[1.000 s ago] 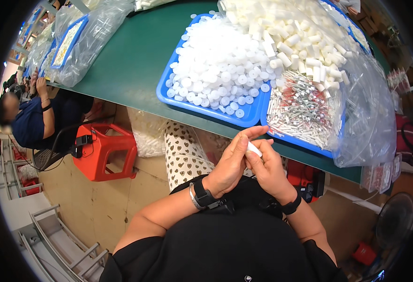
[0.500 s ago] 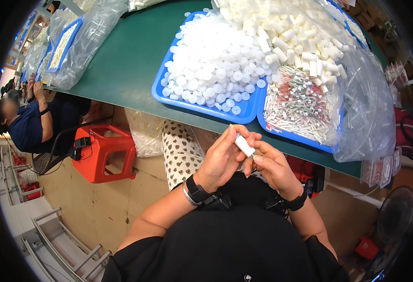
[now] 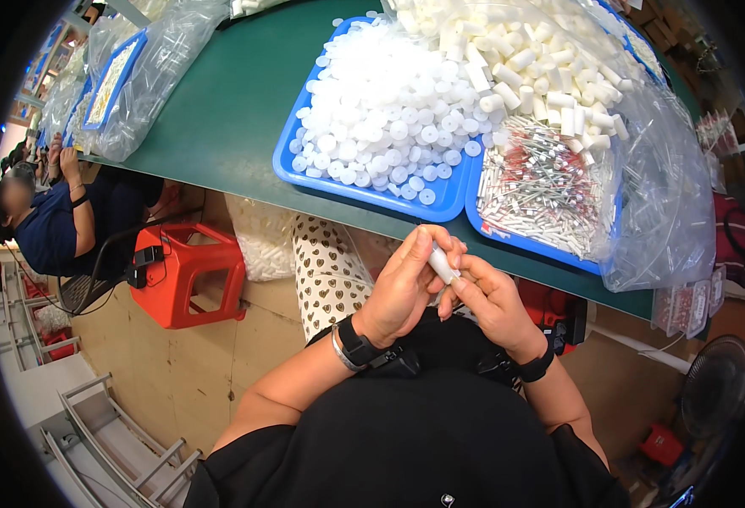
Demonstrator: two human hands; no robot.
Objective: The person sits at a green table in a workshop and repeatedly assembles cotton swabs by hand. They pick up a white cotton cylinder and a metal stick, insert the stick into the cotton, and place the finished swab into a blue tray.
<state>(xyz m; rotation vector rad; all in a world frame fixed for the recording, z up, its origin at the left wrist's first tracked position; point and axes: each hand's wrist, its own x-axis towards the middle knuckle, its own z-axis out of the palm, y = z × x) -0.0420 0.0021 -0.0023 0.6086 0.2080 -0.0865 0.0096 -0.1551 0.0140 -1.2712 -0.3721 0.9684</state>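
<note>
Both hands meet over my lap, just below the table's near edge. A small white cylinder [image 3: 441, 262] is gripped by my left hand [image 3: 399, 284], thumb along its upper end. My right hand [image 3: 495, 305] pinches at the cylinder's lower end, thumb and forefinger together; whether a smaller part is between those fingertips is too small to tell. In front of the hands stands a blue tray [image 3: 372, 198] heaped with translucent white discs [image 3: 389, 110]. Beside it, a second blue tray [image 3: 542, 248] holds thin white and red pieces with metal pins [image 3: 542, 190].
White foam-like cylinders [image 3: 550, 72] pile up behind the trays, with a clear plastic bag [image 3: 664, 186] at the right. The green table [image 3: 220, 106] extends left. A red stool [image 3: 188, 275] and a seated person [image 3: 50, 216] are at the left, a fan [image 3: 715, 385] at the right.
The white cylinder has turned slightly in my fingers, and my left thumb now lies further over its upper end. The hands stay in nearly the same place.
</note>
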